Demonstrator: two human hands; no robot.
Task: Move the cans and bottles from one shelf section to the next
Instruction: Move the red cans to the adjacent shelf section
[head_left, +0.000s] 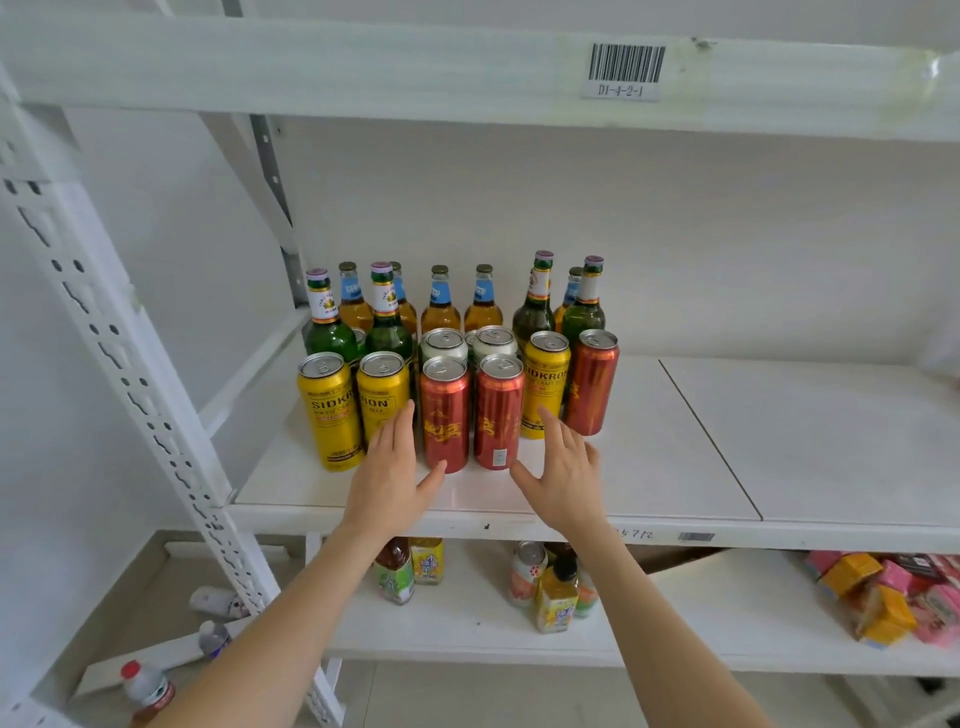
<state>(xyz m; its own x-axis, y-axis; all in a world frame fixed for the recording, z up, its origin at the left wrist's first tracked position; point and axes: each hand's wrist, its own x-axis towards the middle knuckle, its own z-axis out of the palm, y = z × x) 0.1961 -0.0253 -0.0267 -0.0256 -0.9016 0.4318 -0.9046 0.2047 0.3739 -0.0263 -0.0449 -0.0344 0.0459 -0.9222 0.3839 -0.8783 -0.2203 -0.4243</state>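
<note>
Head view looks onto a white shelf (519, 499) whose left section is crowded with drinks while the next section (831, 441), past a seam in the board, lies bare to the right.

Starting at the left, two yellow cans (328, 410) stand upright at the front edge of the cluster. The left hand (387, 480) reaches in just right of them, palm turned inward, fingers (400, 426) spread and empty, its thumb close to the base of the left red can (444, 414); I cannot tell whether it touches.

That can and the right red can (498, 411) stand side by side, nearly touching, long axes vertical, squarely between the two hands and a little ahead of the palms. The right hand (563, 480) mirrors the left, likewise unclenched and holding nothing, its thumb near the foot of the right red can, its fingertips in front of a third yellow can (545, 384).

Behind stand silver-topped cans (444, 345) and rows of green and amber bottles (440, 306); a third red can (592, 382) closes the front row on the right.

Each hand is about equally near its own red can, so the likely move is a forward close around each upright body, then a carry rightward over the seam.
</note>
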